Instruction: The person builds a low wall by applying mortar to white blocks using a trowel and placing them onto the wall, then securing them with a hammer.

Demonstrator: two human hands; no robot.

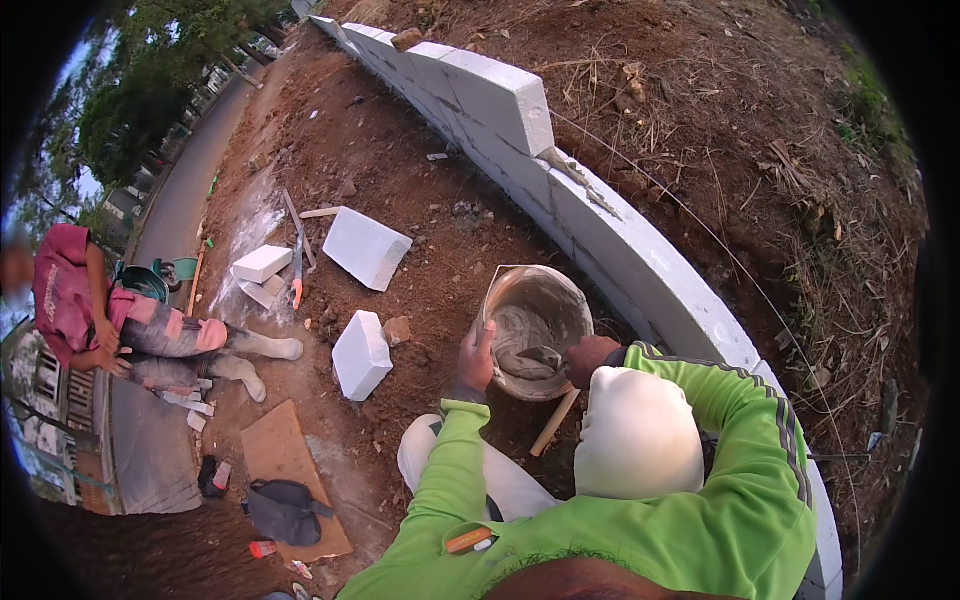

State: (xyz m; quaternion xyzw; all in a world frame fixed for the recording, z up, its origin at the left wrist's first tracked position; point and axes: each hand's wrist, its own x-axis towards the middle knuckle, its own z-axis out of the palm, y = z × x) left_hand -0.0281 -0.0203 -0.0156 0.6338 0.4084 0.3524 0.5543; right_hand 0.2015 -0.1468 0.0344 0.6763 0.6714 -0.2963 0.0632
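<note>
my left hand grasps the rim of one bucket, set on soil beside one block wall, probably to steady it; my right hand looks clenched on one trowel inside, likely angled for mortar. two large loose blocks lie left, seemingly kept near.

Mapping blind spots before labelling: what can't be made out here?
All in the head view:
- Right hand: its fingers' exact grip, hidden by the back of the hand.
- Mortar bucket: outer far side, hidden by its own rim.
- Block wall: one stretch behind the green right sleeve; far end too small.
</note>
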